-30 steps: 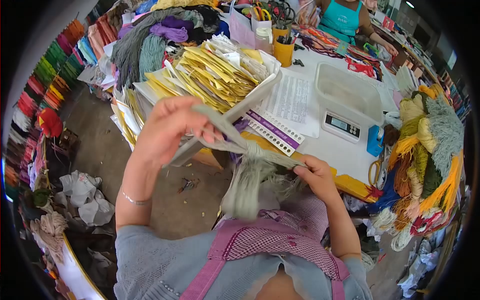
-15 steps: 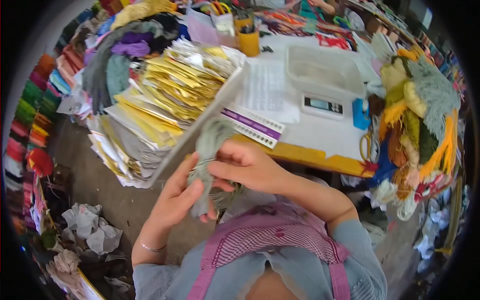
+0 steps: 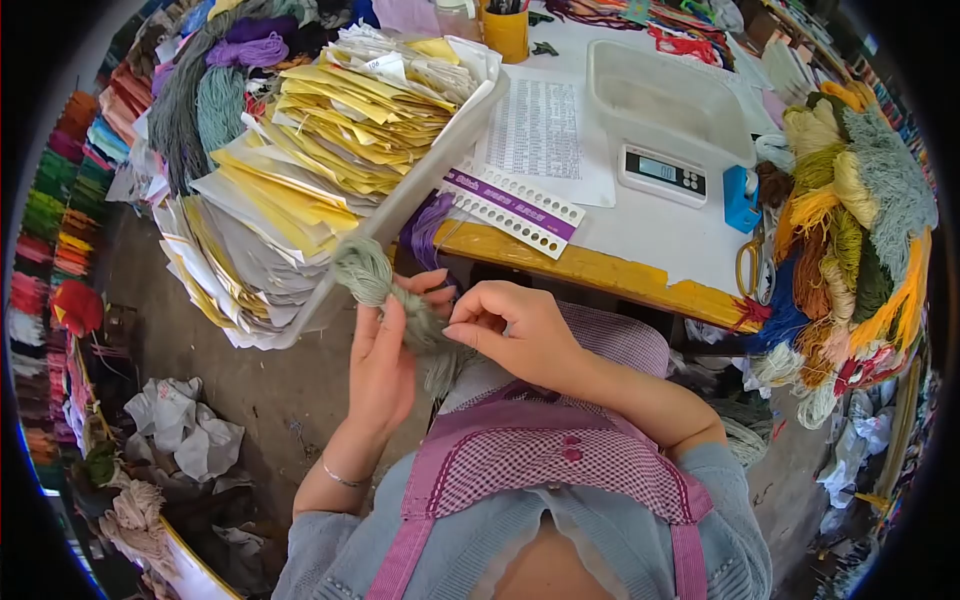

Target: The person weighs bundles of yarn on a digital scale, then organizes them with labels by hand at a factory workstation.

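Now, a worker's left hand (image 3: 385, 375) is gripping a grey-green yarn skein (image 3: 362, 272) at eight o'clock from the scale (image 3: 663, 175), the right hand (image 3: 530, 335) is pinching narrowly beside it, any strand indiscernible, and light, even tension is probably serving best.

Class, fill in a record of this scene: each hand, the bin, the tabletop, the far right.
Left hand: holds a grey-green yarn bundle
Right hand: fingers curled beside the bundle; contact unclear
Bin: packed with yellow and white packets
Tabletop: digital scale, clear box, printed sheet
Far right: multicoloured yarn hanks
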The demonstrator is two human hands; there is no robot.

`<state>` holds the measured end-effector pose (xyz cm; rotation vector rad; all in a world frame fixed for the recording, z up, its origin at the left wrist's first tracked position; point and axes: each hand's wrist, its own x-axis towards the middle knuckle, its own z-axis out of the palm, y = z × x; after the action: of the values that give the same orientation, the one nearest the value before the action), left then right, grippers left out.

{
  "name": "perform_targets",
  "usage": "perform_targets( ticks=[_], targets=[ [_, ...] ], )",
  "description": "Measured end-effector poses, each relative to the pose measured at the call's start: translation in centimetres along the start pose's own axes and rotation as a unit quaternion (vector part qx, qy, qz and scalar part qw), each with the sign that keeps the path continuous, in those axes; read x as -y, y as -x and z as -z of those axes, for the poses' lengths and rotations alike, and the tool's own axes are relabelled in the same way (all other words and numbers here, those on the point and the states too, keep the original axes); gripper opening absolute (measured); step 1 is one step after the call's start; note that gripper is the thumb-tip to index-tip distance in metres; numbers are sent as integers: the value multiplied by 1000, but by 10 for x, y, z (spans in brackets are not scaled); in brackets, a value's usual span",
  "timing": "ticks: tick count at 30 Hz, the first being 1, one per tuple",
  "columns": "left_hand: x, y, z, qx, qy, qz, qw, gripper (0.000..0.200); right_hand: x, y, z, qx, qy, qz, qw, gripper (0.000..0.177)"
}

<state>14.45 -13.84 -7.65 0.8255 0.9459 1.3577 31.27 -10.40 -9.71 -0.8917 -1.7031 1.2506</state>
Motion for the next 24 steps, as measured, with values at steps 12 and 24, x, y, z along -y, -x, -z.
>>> perform_targets(
  ticks=[12,24],
  targets=[
    [-131,68,49,-222,-338,-132,905,36,-41,12,42,-54,71,-7,996,12],
    [-410,-151,100,-234,-382,-401,799,41,-67,53,106,-268,101,-150,946,11]
  ],
)
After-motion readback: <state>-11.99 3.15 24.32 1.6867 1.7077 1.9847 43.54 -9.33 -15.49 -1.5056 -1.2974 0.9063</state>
